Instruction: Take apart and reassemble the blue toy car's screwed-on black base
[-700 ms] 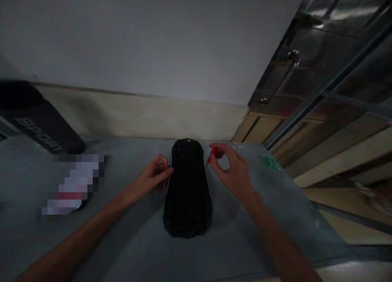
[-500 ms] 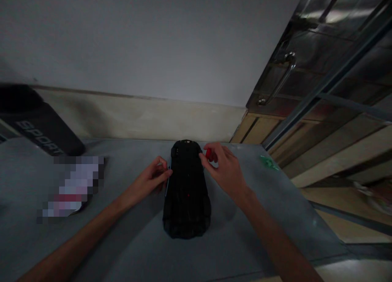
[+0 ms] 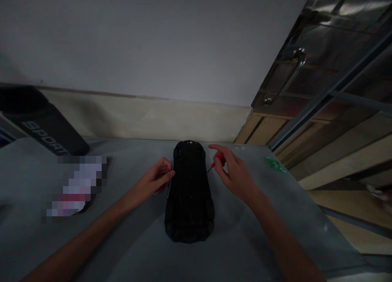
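Observation:
A toy car lies upside down on the grey table, its black underside up and its wheels along both sides. Against its left edge, my left hand is closed, with the thumb resting on the rim and the other fingers curled beside it. To the right of the car, my right hand pinches a small red-handled screwdriver, index finger stretched out above. The thin shaft points down and left toward the car's right edge. Whether its tip touches the car I cannot tell.
A dark bottle marked SPORT leans at the left, with a blurred-out packet near it. Green clear plastic lies by the table's right edge. A pale wall rises behind, and a metal frame stands at the right.
My right hand has turned and shifted slightly right, away from the car's edge. The screwdriver's shaft now shows and the index finger is extended. My left hand stays at the car's left side.

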Demonstrator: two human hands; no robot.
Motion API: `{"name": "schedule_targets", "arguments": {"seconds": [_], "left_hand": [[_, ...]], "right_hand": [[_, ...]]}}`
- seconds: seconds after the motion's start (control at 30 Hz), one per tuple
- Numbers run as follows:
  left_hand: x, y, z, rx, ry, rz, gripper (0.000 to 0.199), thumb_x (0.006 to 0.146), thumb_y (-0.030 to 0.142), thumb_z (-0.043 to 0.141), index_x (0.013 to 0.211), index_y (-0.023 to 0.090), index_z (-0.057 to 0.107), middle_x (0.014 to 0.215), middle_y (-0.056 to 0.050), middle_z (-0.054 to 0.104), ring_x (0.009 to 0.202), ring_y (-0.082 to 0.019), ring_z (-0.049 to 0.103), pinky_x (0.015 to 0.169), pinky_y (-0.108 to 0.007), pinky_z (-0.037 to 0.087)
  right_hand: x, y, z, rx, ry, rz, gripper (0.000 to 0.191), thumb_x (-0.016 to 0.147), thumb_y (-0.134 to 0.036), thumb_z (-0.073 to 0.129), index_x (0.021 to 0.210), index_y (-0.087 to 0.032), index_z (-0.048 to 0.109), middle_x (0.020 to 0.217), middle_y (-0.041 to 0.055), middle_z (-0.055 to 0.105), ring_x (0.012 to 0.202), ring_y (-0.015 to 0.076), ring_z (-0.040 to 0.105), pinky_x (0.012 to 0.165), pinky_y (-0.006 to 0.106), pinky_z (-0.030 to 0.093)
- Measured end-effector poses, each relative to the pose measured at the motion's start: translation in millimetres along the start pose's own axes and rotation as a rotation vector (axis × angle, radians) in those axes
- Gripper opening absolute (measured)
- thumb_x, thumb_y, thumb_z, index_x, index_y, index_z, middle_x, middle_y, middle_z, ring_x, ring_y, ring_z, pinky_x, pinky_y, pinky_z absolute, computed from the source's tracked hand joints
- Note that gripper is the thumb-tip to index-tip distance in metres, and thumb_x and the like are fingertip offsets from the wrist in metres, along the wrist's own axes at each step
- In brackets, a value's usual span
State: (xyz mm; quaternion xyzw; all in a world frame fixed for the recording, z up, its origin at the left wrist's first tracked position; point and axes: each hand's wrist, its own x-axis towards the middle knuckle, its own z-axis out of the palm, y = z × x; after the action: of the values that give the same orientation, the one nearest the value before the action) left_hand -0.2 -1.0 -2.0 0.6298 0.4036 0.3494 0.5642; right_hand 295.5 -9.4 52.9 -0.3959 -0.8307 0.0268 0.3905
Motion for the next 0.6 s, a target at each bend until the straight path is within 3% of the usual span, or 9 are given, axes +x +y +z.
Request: {"name": "schedule_targets", "arguments": {"seconds": [0.23, 0.37, 0.6], "left_hand": [[-1.0, 3.3, 2.4, -0.034, 0.001, 0.000, 0.043, 0.099, 0.061, 0.069, 0.099, 0.025, 0.046, 0.076, 0.009, 0.046, 0.052, -0.006, 0.039, 0.044, -0.020, 0.028], [-1.4, 3.9, 3.1, -0.069, -0.008, 0.006, 0.043, 0.098, 0.061, 0.071, 0.105, 0.026, 0.046, 0.077, 0.009, 0.048, 0.054, -0.007, 0.041, 0.046, -0.019, 0.030], [-0.1, 1.5, 1.3, -0.093, 0.030, -0.044, 0.063, 0.095, 0.055, 0.076, 0.144, 0.031, 0.044, 0.077, 0.009, 0.048, 0.054, -0.009, 0.041, 0.047, -0.021, 0.025]], "right_hand": [[-0.6, -4.0, 0.6, -0.125, 0.055, 0.006, 0.027, 0.114, -0.034, 0.055, 0.136, -0.024, 0.067, 0.085, 0.0033, 0.071, 0.079, 0.0216, 0.068, 0.085, 0.039, 0.057], [-0.9, -7.8, 3.8, -0.047, 0.057, 0.021, 0.025, 0.113, -0.033, 0.055, 0.134, -0.024, 0.065, 0.093, 0.0052, 0.074, 0.082, 0.0217, 0.070, 0.084, 0.037, 0.059], [-2.1, -7.2, 3.8, -0.004, 0.023, 0.014, 0.035, 0.112, -0.029, 0.051, 0.146, -0.025, 0.059, 0.102, 0.0069, 0.074, 0.088, 0.0240, 0.073, 0.087, 0.043, 0.063]]}}
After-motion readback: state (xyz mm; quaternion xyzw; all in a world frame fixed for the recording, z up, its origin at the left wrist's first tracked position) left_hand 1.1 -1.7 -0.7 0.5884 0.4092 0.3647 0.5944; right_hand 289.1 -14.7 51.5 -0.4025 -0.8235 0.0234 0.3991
